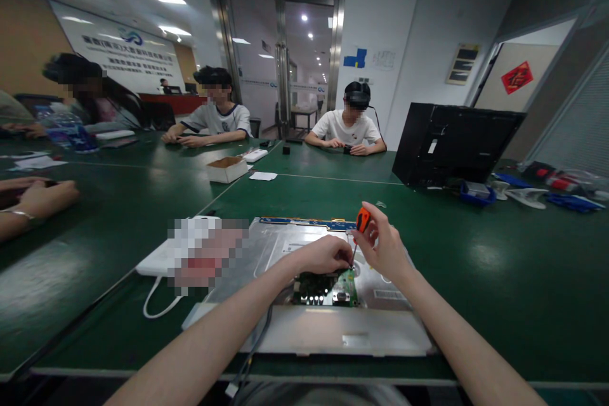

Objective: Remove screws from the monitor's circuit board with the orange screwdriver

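My right hand [384,248] is closed around the orange-and-black handle of a screwdriver [363,221], held tilted with its shaft pointing down. The shaft's tip meets the upper edge of a green circuit board [351,288]. My left hand [326,255] has its fingers bent together right beside the tip; whatever they pinch is hidden. Both hands are over a flat silver metal panel [399,330], like the back of a display, which lies on the table. Along the panel's far edge runs a narrow blue board [304,222].
The green table [499,279] holds a white device [162,254] at left, partly blurred out, with a white cable. A small open box [227,170] stands farther back. At right are a black monitor housing [451,146] and a blue tray [477,193]. Several people sit around the table.
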Demonstrator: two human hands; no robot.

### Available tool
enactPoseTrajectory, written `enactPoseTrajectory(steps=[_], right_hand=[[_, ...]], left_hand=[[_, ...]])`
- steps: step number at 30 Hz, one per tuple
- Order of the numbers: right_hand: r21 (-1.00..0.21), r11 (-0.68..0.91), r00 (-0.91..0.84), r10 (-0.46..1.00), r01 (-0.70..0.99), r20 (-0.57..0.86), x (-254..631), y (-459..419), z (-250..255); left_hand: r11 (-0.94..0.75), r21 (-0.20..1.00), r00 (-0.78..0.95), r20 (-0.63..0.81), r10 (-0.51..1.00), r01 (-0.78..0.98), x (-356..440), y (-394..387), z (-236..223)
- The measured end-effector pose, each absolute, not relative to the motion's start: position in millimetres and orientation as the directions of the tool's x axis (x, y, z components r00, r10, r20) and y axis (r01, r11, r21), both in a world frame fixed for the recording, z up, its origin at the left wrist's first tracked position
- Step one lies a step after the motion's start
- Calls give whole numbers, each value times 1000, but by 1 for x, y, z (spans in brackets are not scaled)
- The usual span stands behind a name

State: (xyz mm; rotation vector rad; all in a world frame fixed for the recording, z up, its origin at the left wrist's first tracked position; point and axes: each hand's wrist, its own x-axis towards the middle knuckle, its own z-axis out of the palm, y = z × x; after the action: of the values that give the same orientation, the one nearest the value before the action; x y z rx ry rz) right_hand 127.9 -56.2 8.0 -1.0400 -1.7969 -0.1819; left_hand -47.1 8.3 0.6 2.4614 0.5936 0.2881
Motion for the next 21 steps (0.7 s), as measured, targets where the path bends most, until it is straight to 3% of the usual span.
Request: enactPoseTrajectory(steps=[21], right_hand=[[-287, 638, -130, 524, 715, 842, 126, -57, 10]], left_hand=[[-725, 574, 871, 41, 490, 381, -46, 4, 5]])
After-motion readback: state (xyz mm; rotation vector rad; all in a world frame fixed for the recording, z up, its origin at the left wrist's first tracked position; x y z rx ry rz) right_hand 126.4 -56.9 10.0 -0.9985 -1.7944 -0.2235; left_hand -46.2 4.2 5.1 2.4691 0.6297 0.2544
